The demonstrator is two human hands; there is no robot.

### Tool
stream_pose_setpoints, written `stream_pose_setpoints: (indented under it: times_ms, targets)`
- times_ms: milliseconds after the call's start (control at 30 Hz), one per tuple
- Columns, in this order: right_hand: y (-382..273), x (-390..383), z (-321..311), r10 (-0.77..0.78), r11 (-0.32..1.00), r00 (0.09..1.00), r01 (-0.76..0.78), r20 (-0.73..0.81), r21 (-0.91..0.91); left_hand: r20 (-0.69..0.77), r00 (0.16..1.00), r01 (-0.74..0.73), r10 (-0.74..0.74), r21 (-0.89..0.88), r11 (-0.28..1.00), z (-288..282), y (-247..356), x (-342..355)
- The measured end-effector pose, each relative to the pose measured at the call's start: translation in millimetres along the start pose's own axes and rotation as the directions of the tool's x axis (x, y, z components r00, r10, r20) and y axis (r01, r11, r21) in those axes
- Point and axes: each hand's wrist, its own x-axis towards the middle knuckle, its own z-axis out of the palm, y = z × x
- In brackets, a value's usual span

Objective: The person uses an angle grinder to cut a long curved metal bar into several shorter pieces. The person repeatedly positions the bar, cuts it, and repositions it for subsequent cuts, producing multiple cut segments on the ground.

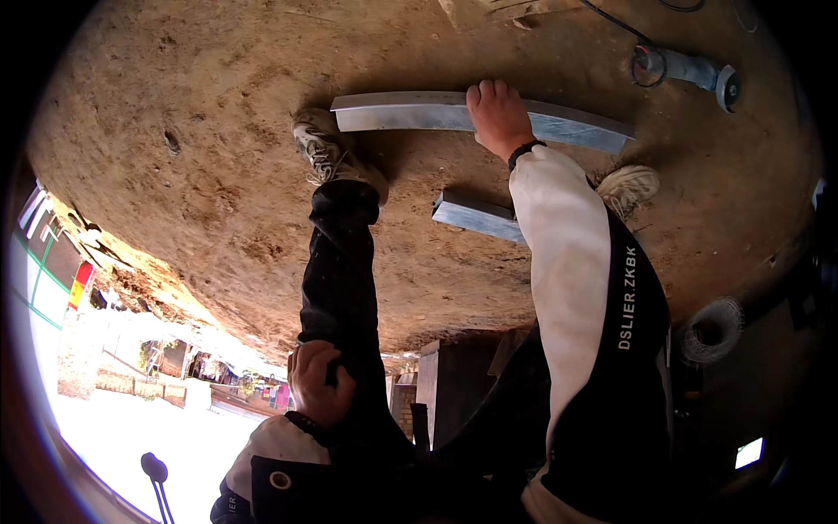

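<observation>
My right hand (500, 118) is closed over the upper edge of a long silvery metal channel (401, 113), which lies across the ground in front of my feet. The channel's left end rests by my left shoe (321, 148). Closer to me is a shorter metal profile (476, 217) with an open left end; my right sleeve hides its other end. My left hand (319, 382) is on my left leg, its fingers and thumb curled round the black trouser leg (339, 288).
An angle grinder (690, 70) with a cable lies on the dirt at the far right. My right shoe (628, 188) stands behind the channel's right part. A coil of wire (711, 332) sits at the right. Brown bare ground (218, 113) stretches to the left.
</observation>
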Motion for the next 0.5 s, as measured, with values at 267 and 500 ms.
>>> stream_pose_setpoints:
  times_ms: [267, 500]
  targets:
    - [14.7, -4.6, -21.0, 0.044, 0.993, 0.995, -0.054, 0.093, 0.102, -0.012, 1.0, 0.014, -0.014, -0.008, 1.0, -3.8, 4.0, 4.0]
    - [51.2, -37.3, -166.6, 0.228, 0.944, 0.941, -0.277, 0.252, 0.18, -0.09, 0.994, -0.065, 0.06, -0.057, 0.996, -8.8, 17.4, 2.1]
